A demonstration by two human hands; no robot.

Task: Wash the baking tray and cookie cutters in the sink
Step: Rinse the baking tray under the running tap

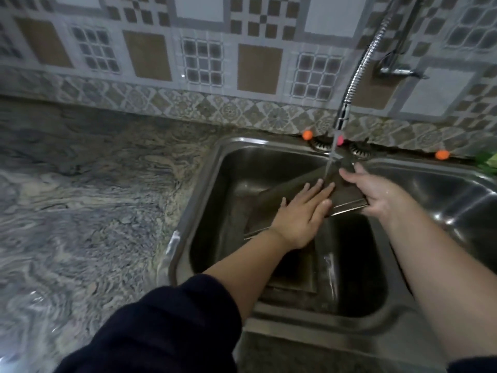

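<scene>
The scene is looking dim and greyish, with soft, low contrast. Light is reflecting as pale glare on the right basin of the stainless steel double sink (pixel 457 200), while the deep left basin is staying dark near its front. The patterned tiled wall (pixel 204 63) is appearing slightly blurred and pixelated. The wide lens is bending the marbled grey stone counter (pixel 80 211) at the left edge. The dark blue sleeve (pixel 161 327) is lying almost black, without detail.

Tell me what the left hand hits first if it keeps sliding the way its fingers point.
The left hand lies flat on the baking tray, fingers pointing up-right. Going on, it would likely meet the water stream first, then the right hand's fingers; depth is uncertain.
</scene>
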